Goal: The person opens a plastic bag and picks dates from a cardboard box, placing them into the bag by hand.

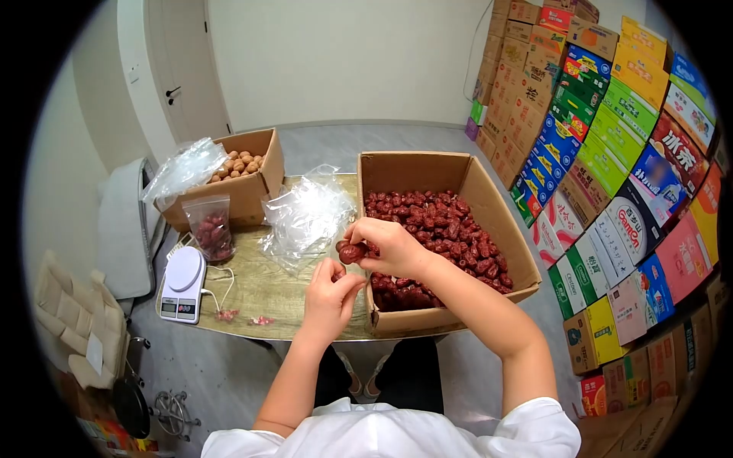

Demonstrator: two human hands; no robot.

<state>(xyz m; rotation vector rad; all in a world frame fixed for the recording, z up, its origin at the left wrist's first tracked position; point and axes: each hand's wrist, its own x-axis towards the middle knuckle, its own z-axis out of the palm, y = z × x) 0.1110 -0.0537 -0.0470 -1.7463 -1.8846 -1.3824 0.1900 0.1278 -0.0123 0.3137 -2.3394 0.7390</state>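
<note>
My right hand [388,248] is closed on several red dates [353,253] at the left edge of an open cardboard box [447,320]. Loose red dates [458,229] fill much of that box. Just left of the box, my left hand [334,294] is closed, its fingers pressed together below the held dates. What its fingertips grip is too small to name. Clear plastic bags [309,214] lie in a heap behind my hands. A clear bag of dates [212,229] stands further left, behind a white digital scale [183,278].
A cardboard box [267,164] with walnuts [238,166] and plastic bags stands at the back left of the table [282,301]. Small red scraps and a white cable lie near the scale. Stacked cartons [603,198] line the right side; a beige chair [76,320] is at left.
</note>
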